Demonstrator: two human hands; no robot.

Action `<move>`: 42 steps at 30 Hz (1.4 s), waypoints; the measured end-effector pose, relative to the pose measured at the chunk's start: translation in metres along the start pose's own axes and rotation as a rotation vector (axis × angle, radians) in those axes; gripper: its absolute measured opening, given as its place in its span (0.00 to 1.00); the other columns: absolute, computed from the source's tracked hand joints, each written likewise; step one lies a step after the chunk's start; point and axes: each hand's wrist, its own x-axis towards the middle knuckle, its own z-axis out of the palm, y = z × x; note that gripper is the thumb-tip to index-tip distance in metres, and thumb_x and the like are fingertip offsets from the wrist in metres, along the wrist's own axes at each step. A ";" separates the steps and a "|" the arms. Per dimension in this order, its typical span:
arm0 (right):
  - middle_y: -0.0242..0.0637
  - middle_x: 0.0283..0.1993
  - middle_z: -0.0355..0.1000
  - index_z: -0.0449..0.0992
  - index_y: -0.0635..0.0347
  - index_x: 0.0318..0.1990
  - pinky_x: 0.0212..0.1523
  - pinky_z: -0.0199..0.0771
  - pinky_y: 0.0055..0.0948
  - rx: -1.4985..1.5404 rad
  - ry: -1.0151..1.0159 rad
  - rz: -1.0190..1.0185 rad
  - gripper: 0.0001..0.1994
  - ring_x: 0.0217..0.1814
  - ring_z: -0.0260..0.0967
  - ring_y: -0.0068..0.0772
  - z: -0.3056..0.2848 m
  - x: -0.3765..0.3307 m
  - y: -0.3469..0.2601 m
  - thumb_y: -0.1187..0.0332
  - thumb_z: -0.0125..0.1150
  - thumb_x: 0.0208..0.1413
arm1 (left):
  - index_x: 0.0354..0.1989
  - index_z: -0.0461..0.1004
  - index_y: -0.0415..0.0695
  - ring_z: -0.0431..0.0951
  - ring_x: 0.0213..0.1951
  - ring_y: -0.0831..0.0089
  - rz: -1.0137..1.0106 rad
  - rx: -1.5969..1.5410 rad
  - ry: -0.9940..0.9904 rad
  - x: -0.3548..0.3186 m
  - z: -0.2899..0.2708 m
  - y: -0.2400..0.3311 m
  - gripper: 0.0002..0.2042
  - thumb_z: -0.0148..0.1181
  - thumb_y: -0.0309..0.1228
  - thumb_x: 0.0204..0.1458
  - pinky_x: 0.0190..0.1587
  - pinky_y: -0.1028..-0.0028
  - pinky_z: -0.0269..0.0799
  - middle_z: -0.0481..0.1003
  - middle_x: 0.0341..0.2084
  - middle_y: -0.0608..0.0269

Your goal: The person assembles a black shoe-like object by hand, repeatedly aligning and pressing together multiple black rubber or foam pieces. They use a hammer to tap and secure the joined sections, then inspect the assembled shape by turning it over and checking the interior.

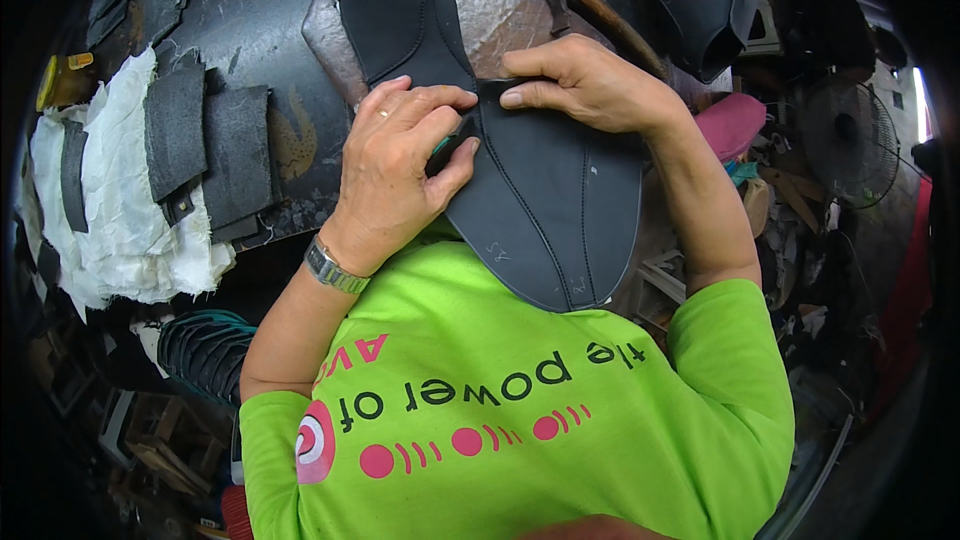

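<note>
A black stitched boot upper (545, 190) drapes from a brown slab (490, 15) down toward my lap, its wide rounded end against the green shirt. My left hand (395, 160), with a ring and a wristwatch (335, 267), is closed on the left edge of the upper, fingertips at the seam near its narrow middle. A bit of teal shows under those fingers; what it belongs to is hidden. My right hand (590, 85) pinches the upper's top edge between thumb and forefinger, just right of the left fingertips. Its other fingers are curled behind.
A hammer (610, 22) lies beside the slab, near another black upper (705, 0). On the left, dark felt pieces (240, 155) rest on white cloth (115, 200), beside a yellow jar (67, 82). Below sits a stack of teal-edged pieces (205, 352). A fan (850, 140) stands far right.
</note>
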 end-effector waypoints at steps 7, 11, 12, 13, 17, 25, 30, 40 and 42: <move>0.53 0.26 0.65 0.69 0.65 0.35 0.33 0.65 0.42 -0.128 -0.015 0.058 0.15 0.28 0.60 0.53 -0.001 0.011 -0.009 0.60 0.57 0.67 | 0.34 0.77 0.40 0.79 0.44 0.63 0.011 -0.003 0.017 -0.002 0.001 -0.002 0.09 0.69 0.26 0.45 0.60 0.58 0.69 0.80 0.42 0.63; 0.56 0.31 0.73 0.75 0.65 0.38 0.37 0.69 0.44 -0.176 0.068 0.091 0.13 0.34 0.70 0.60 0.005 0.013 -0.020 0.61 0.58 0.65 | 0.36 0.78 0.40 0.79 0.47 0.63 -0.015 -0.023 0.007 -0.004 0.002 -0.002 0.08 0.68 0.27 0.47 0.63 0.56 0.65 0.81 0.45 0.64; 0.56 0.32 0.73 0.76 0.65 0.39 0.37 0.70 0.45 -0.207 0.090 0.113 0.13 0.35 0.71 0.61 0.007 0.013 -0.022 0.62 0.58 0.65 | 0.36 0.78 0.40 0.79 0.47 0.63 -0.014 -0.019 0.004 -0.004 0.002 -0.002 0.08 0.68 0.27 0.47 0.63 0.56 0.65 0.81 0.45 0.64; 0.57 0.33 0.74 0.77 0.65 0.40 0.37 0.71 0.45 -0.240 0.100 0.142 0.12 0.36 0.71 0.61 0.009 0.010 -0.025 0.62 0.59 0.64 | 0.36 0.79 0.40 0.79 0.47 0.63 -0.014 -0.016 0.006 -0.005 0.002 -0.002 0.09 0.68 0.27 0.47 0.64 0.56 0.65 0.81 0.45 0.64; 0.58 0.33 0.76 0.78 0.65 0.36 0.41 0.72 0.50 -0.239 0.204 0.197 0.14 0.39 0.73 0.64 0.018 0.005 -0.028 0.60 0.59 0.61 | 0.37 0.79 0.40 0.79 0.47 0.63 -0.013 -0.022 0.014 -0.006 0.003 -0.003 0.09 0.68 0.27 0.47 0.64 0.57 0.65 0.81 0.44 0.63; 0.55 0.27 0.70 0.76 0.67 0.38 0.32 0.67 0.40 -0.176 0.172 0.120 0.14 0.26 0.63 0.53 0.014 0.004 -0.014 0.62 0.61 0.63 | 0.41 0.80 0.41 0.79 0.46 0.62 0.004 -0.014 0.022 -0.005 0.003 -0.004 0.12 0.68 0.27 0.47 0.63 0.56 0.66 0.81 0.44 0.63; 0.52 0.25 0.66 0.72 0.67 0.35 0.30 0.64 0.38 -0.096 0.173 0.056 0.15 0.24 0.56 0.45 0.015 -0.001 -0.010 0.61 0.61 0.65 | 0.40 0.80 0.41 0.79 0.46 0.61 0.007 -0.020 0.018 -0.005 0.002 -0.004 0.11 0.68 0.27 0.47 0.63 0.56 0.66 0.81 0.44 0.63; 0.56 0.33 0.75 0.79 0.64 0.42 0.40 0.71 0.44 -0.258 0.051 0.129 0.13 0.37 0.72 0.57 0.007 0.014 -0.018 0.61 0.60 0.62 | 0.37 0.78 0.40 0.79 0.46 0.62 0.026 0.002 0.008 -0.004 0.001 -0.003 0.10 0.68 0.28 0.47 0.63 0.58 0.66 0.80 0.44 0.63; 0.56 0.36 0.77 0.80 0.63 0.43 0.43 0.73 0.45 -0.299 0.069 0.171 0.13 0.41 0.75 0.59 0.008 0.015 -0.023 0.62 0.61 0.60 | 0.37 0.78 0.40 0.79 0.46 0.63 0.037 0.011 0.016 -0.004 0.001 -0.003 0.10 0.68 0.28 0.47 0.62 0.59 0.66 0.80 0.43 0.63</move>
